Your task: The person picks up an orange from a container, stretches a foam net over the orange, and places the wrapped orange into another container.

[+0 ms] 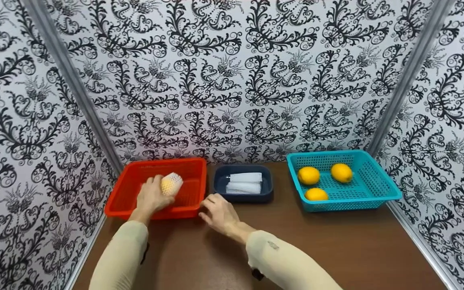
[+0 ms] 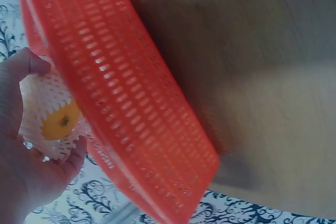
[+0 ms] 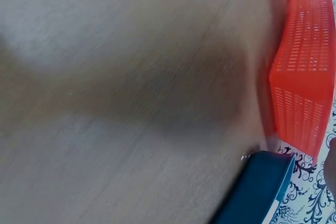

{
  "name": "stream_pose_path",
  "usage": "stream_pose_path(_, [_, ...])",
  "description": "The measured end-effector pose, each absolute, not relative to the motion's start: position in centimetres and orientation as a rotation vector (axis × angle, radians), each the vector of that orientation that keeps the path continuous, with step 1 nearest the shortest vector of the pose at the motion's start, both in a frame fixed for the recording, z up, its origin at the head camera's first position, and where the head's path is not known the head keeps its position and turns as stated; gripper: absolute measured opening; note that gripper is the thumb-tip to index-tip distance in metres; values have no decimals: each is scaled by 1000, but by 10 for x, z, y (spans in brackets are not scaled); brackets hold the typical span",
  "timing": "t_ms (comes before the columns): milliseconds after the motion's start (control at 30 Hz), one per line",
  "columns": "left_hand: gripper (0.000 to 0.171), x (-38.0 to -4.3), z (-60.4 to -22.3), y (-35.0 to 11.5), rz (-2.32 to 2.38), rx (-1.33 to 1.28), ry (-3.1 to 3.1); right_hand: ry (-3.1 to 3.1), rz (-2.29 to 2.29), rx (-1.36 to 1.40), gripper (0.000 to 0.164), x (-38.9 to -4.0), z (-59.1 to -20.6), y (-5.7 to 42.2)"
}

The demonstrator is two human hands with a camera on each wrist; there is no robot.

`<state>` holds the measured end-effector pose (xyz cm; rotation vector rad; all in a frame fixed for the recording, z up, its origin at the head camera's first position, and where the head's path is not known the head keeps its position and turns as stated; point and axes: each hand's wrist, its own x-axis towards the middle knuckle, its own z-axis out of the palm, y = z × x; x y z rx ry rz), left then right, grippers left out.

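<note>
With our left hand we grip the netted fruit in or just over the left red basket, seemingly placing it, our right hand bent, apparently empty, so gentle release seems next

Left basket, nets in middle tray, right basket — fruits inside

Three bare yellow fruits at right, one netted yellow fruit left of centre, two visible white mesh sleeves at centre, one red basket at left, one turquoise basket at right, one dark blue bin mid-frame
</note>
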<state>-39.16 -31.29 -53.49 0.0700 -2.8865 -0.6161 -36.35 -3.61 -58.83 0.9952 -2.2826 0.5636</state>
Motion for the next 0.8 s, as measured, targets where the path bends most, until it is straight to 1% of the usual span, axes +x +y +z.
stream_pose_path(233, [79, -402, -551, -329, -542, 133, -2989, -2309, 348, 1024, 16, -369, -591, -44])
stream_pose_path(467, [89, -411, -560, -342, -575, 256, -3104, -2243, 306, 1084, 14, -374, -601, -49])
stream_pose_path(667, [94, -419, -559, -355, -585, 265, -3190, -2185, 295, 1150, 9, -379, -599, -55])
stream_pose_path(800, [92, -425, -559, -361, -602, 282, -3214, -2169, 262, 1166, 8, -381, -597, -58])
